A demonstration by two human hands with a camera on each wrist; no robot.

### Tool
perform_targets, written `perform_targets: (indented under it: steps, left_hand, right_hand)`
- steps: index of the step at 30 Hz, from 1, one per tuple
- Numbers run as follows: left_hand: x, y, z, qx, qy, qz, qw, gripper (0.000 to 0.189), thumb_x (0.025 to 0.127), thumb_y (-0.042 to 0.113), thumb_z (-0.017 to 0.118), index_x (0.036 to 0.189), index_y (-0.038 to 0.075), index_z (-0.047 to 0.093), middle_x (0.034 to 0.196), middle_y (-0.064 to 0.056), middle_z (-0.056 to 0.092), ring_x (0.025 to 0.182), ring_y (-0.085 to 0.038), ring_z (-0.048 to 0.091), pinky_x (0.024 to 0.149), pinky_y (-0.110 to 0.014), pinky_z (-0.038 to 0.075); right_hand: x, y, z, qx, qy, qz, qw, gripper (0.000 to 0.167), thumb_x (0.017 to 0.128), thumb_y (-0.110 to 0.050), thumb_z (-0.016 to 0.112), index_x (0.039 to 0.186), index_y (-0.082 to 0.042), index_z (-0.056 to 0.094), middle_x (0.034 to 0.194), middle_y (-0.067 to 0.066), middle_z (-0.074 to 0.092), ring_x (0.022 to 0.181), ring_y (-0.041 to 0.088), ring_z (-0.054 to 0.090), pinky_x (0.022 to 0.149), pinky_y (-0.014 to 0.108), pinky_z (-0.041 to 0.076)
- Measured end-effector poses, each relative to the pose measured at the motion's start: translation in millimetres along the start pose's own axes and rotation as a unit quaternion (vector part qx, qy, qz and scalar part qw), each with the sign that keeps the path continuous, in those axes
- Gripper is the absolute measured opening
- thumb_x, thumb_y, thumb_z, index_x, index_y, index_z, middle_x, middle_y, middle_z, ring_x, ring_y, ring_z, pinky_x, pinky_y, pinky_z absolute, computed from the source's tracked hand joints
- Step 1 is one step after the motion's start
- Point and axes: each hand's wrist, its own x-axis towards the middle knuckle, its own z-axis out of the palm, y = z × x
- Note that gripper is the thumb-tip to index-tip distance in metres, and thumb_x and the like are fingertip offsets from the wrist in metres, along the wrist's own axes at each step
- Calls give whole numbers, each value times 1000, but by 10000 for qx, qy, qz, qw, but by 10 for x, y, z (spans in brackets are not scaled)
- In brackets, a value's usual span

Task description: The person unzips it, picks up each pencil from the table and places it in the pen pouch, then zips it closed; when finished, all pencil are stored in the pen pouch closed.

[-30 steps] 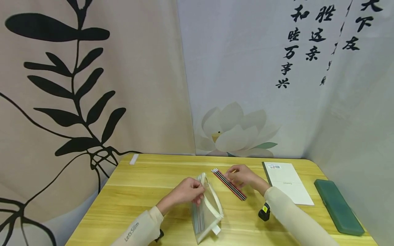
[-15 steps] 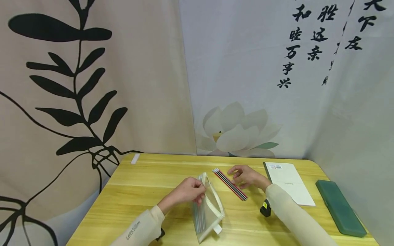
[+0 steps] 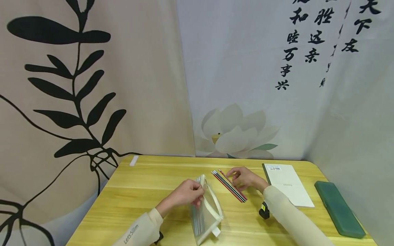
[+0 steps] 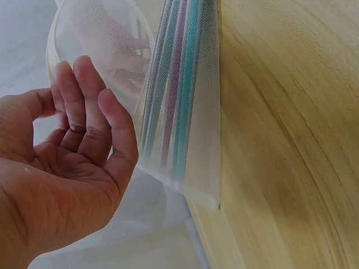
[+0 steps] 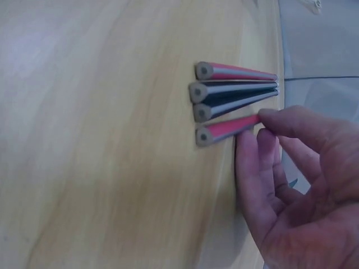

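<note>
My left hand (image 3: 184,193) pinches the upper rim of a pale mesh zip pouch (image 3: 210,223), whose mouth stands open. In the left wrist view, long teal and purple strips (image 4: 184,106) show at the pouch's side; I cannot tell whether they are contents or print. On the table my right hand (image 3: 244,178) pinches a red pencil (image 5: 233,127) between thumb and fingers. Its unsharpened end is angled slightly away from the other pencils. Beside it lie two dark pencils (image 5: 233,88) and another red pencil (image 5: 241,72), side by side.
A white notebook (image 3: 290,184) with a dark spine lies right of my right hand. Farther right, a green case (image 3: 338,209) sits along the table edge. A small white strip (image 3: 134,160) is at the back left. Patterned cloth hangs behind the wooden table (image 3: 154,171).
The right hand lifted off the pencils slightly, then came back to them, and one red pencil now sits apart from the row in its fingers. The left hand and pouch have hardly moved.
</note>
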Motion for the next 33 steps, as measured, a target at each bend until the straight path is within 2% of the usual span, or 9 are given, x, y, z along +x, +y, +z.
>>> perform_targets:
  steps: [7, 17, 25, 33]
  left_hand:
    - [-10, 9, -1, -31, 25, -44, 10000, 36, 107, 19, 56, 76, 4, 66, 65, 0, 66, 57, -12, 66, 60, -35, 61]
    - [0, -15, 29, -117, -47, 10, 9999, 35, 107, 18, 57, 76, 5, 66, 67, 0, 66, 58, -12, 66, 62, -35, 63]
    - [-2, -30, 37, -141, -61, -16, 9999, 34, 107, 17, 56, 76, 6, 65, 67, 0, 66, 58, -12, 66, 62, -36, 63]
    - [-11, -7, 47, -144, -84, -2, 9999, 35, 107, 22, 58, 77, 5, 66, 67, 0, 66, 58, -11, 67, 61, -33, 62]
  right_hand:
    - [22, -33, 29, -128, 168, 81, 9997, 40, 88, 3, 73, 127, -6, 68, 97, 10, 61, 77, 19, 59, 57, 34, 58]
    - [10, -93, 83, -779, 489, 209, 9955, 46, 83, 8, 79, 124, -9, 68, 90, 8, 63, 66, 19, 62, 51, 35, 61]
    - [18, -53, 102, -940, 699, 144, 9930, 43, 83, 7, 81, 121, -11, 72, 91, 7, 64, 71, 19, 65, 52, 36, 62]
    - [31, -80, 134, -984, 955, 211, 9903, 42, 78, 8, 81, 114, -13, 76, 85, 7, 67, 63, 19, 65, 48, 35, 60]
